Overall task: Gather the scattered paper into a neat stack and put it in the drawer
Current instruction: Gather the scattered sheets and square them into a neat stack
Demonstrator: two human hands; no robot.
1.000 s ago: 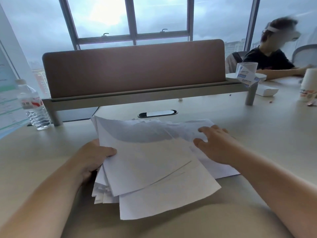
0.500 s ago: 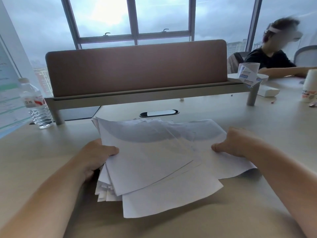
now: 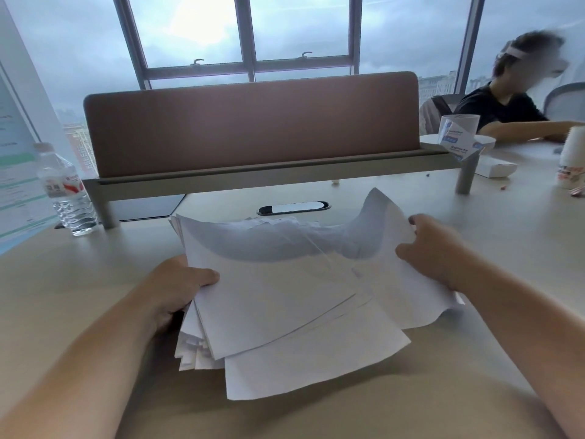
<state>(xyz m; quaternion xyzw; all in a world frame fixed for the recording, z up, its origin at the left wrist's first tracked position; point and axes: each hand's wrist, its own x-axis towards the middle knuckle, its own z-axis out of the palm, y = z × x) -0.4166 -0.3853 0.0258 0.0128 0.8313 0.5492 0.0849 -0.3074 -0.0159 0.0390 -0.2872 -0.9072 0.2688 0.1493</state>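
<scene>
A loose, fanned pile of white paper sheets (image 3: 285, 299) lies on the beige desk (image 3: 95, 296) in front of me. My left hand (image 3: 177, 289) grips the pile's left edge, thumb on top. My right hand (image 3: 433, 248) pinches the right edge of the outer sheets and lifts them, so their far corner curls upward. The sheets are skewed, with corners sticking out at the bottom left and front. No drawer is in view.
A brown divider screen (image 3: 253, 122) on a grey shelf stands behind the paper, with a cable slot (image 3: 292, 207) before it. A water bottle (image 3: 66, 191) stands at the left. A person (image 3: 512, 103) sits at the far right near paper cups (image 3: 573, 156) and a white box (image 3: 497, 167).
My right hand went from lying flat on the sheets to pinching their right edge, and has now raised that edge so a corner curls up. My left hand kept its grip.
</scene>
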